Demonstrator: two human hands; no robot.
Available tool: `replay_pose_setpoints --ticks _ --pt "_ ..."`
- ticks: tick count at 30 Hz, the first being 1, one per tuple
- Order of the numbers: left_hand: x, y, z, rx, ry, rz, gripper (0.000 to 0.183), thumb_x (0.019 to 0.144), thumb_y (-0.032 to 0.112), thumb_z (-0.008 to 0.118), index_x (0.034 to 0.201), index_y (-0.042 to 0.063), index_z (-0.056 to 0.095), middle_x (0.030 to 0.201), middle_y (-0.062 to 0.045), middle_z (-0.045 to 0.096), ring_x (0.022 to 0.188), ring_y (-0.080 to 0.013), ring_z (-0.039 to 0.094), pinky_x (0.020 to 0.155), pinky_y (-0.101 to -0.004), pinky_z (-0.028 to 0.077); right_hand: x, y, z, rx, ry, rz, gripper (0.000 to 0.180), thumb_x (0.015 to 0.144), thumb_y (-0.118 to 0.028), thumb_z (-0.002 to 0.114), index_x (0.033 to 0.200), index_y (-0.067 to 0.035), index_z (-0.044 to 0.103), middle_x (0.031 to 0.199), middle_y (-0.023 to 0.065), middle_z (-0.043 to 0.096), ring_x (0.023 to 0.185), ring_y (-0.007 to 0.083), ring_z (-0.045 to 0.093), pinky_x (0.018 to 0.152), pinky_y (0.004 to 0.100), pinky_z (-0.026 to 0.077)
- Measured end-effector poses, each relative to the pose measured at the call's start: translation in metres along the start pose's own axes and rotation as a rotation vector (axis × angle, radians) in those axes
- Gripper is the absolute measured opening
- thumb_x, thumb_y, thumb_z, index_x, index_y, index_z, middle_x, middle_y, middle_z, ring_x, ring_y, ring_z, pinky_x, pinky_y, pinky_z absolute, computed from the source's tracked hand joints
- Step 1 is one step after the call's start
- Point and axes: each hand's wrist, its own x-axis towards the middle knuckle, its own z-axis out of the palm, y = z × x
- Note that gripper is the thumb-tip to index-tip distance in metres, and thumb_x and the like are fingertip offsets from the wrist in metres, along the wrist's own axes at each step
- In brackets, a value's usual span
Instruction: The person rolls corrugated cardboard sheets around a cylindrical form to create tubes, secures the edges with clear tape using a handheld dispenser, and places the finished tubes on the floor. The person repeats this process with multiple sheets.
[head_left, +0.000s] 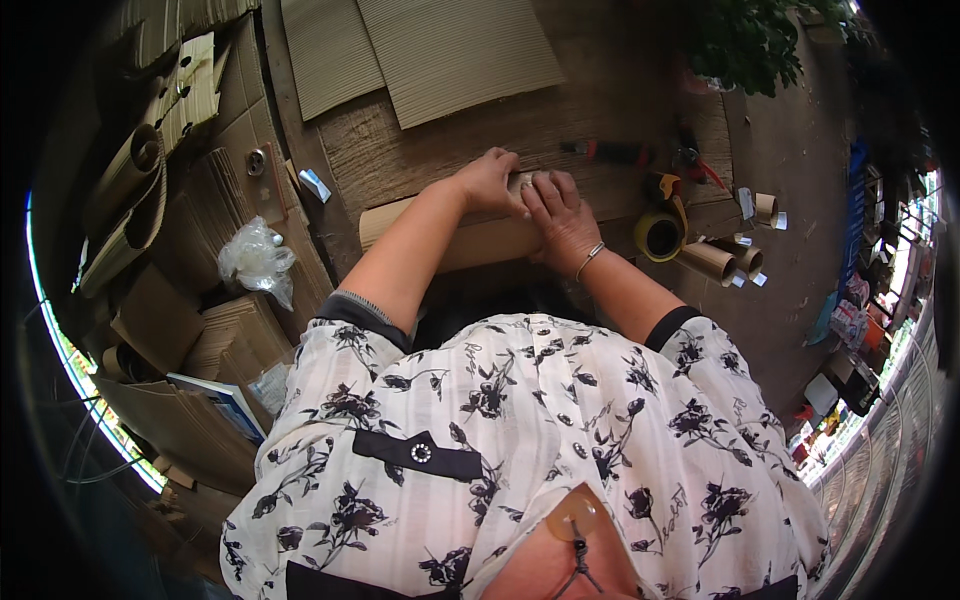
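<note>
A piece of corrugated cardboard bent into a roll (487, 244) lies across the wooden table in front of me. My left hand (486, 181) presses on its upper edge, with the thumb pointing toward my other hand. Curled fingers of my right hand (559, 217) grip the same cardboard near its right end. Both hands nearly meet there, and they partly hide the roll; my left forearm crosses it too. Right of my right hand is a roll of tape (661, 235) on a yellow dispenser.
Flat corrugated sheets (457, 60) lie at the table's far side. A red-and-black handled tool (619, 152) and red-handled pliers (701, 166) are at the right, near finished-looking cardboard tubes (709, 262). Left are a crumpled plastic bag (259, 259) and stacked cardboard (232, 337).
</note>
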Motion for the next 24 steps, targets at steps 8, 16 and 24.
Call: replay_pose_setpoints --ticks 8,16,24 --pt "-0.04 0.043 0.03 0.225 0.153 -0.111 0.102 0.059 0.036 0.091 0.147 0.003 0.05 0.151 -0.022 0.044 0.141 -0.0407 0.038 0.119 -0.0456 0.037 -0.022 0.01 0.073 0.005 0.417 -0.149 0.062 0.081 -0.023 0.068 0.141 -0.021 0.049 0.15 0.0084 0.042 0.138 0.0352 0.041 0.101 0.0597 0.045" --pt "-0.045 0.067 0.052 0.357 0.33 -0.223 0.096 0.064 0.047 0.087 0.144 0.006 0.055 0.15 -0.018 0.046 0.139 -0.0385 0.043 0.118 -0.0447 0.038 -0.013 0.016 0.054 0.126 0.44 -0.198 0.062 0.082 -0.022 0.07 0.14 -0.019 0.051 0.147 0.0083 0.047 0.138 0.0346 0.043 0.105 0.0581 0.044" --pt "-0.062 0.069 0.091 0.455 0.421 -0.195 0.093 0.057 0.038 0.09 0.139 0.008 0.058 0.141 -0.012 0.049 0.129 -0.0359 0.045 0.113 -0.0444 0.041 -0.105 0.178 0.015 0.038 0.336 0.766 0.084 0.079 -0.029 0.083 0.151 -0.013 0.042 0.142 0.0181 0.05 0.13 0.0407 0.051 0.107 0.0488 0.044"
